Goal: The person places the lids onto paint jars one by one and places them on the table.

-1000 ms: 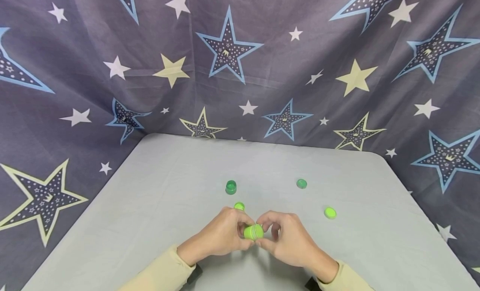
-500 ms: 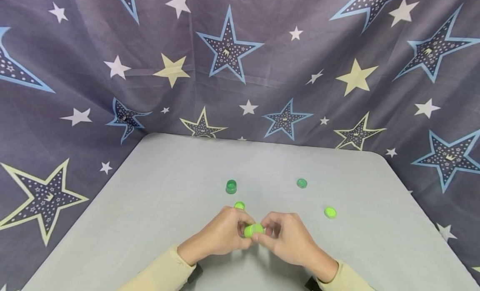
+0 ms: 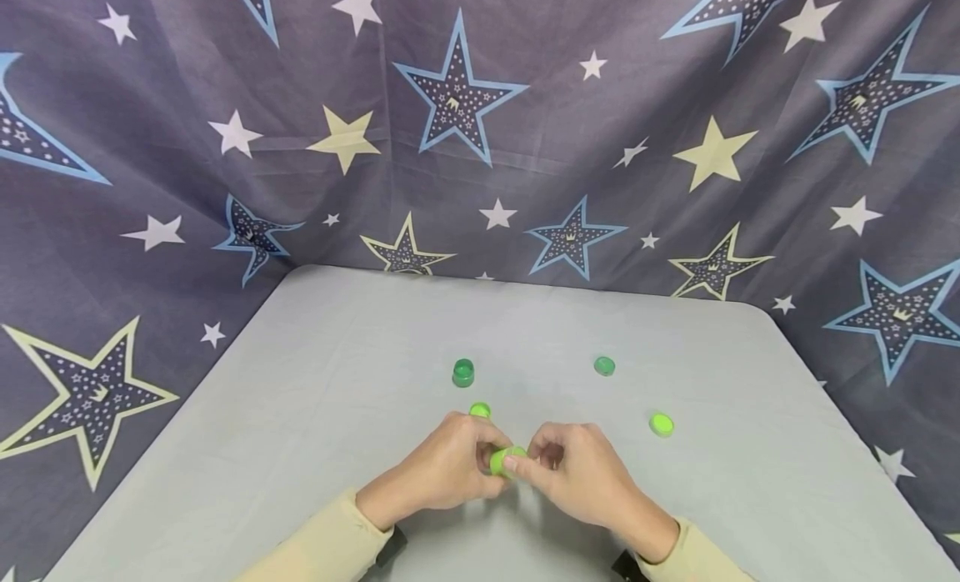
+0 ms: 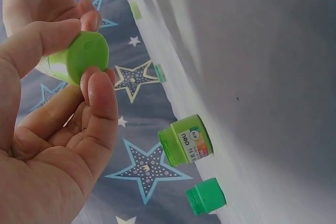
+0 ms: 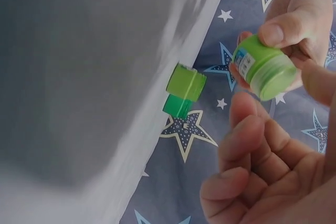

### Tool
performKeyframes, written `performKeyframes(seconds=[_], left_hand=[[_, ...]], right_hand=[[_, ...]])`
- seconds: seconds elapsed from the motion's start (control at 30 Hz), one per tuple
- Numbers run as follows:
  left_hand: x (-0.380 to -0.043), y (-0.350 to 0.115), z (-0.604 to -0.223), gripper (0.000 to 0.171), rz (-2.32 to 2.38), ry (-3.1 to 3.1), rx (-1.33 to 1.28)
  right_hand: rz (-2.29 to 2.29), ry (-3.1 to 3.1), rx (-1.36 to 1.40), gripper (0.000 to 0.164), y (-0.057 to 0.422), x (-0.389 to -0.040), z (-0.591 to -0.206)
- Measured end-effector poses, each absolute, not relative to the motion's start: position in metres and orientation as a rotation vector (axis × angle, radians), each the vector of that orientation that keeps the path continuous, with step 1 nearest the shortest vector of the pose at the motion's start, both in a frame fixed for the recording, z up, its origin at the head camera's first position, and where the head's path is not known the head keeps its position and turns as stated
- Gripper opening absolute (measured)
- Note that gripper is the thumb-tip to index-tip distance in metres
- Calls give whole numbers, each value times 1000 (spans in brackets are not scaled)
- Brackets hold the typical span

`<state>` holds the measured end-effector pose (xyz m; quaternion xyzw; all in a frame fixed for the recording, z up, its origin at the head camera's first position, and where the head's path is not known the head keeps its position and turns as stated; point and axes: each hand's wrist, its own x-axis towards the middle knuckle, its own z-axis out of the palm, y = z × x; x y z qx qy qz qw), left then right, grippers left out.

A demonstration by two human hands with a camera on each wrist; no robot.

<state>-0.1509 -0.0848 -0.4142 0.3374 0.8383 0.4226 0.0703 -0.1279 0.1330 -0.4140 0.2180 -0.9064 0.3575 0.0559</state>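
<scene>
My left hand (image 3: 450, 461) grips a light green paint jar (image 4: 84, 59) above the table, the jar tilted on its side with its capped end toward the right hand. The clear-rimmed lid (image 5: 274, 80) of that jar lies between thumb and forefinger of my right hand (image 3: 581, 474), the thumb over its near side. The right hand's other fingers curl loosely beside it. Just beyond the left hand stands a second light green jar (image 4: 186, 140), partly hidden by the hand in the head view. Farther back is a dark green jar (image 3: 463, 373).
Right of the jars, a dark green lid (image 3: 604, 366) and a light green lid (image 3: 662, 424) lie flat on the pale grey tabletop (image 3: 360, 340). A dark cloth (image 3: 480, 148) with stars hangs around the table's back and sides.
My right thumb has come forward over the jar's lid and now covers more of it. The left hand keeps the jar in place; the jars and lids on the table have not moved.
</scene>
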Motion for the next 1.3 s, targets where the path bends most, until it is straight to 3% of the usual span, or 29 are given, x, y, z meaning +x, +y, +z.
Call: performKeyframes(seconds=[0.57, 0.73, 1.0, 1.3], left_hand=[[-151, -85, -414, 26, 1282, 2518, 1005], [-151, -85, -413, 25, 1280, 2517, 1003], [-151, -85, -414, 23, 1282, 2520, 1009], [-151, -85, -414, 24, 1281, 2514, 996]], right_hand=[[1249, -2605, 904, 35, 136, -129, -412], [1249, -2610, 889, 33, 135, -129, -412], [1214, -2658, 804, 17, 133, -127, -413], [1151, -2708, 721, 18, 133, -127, -414]])
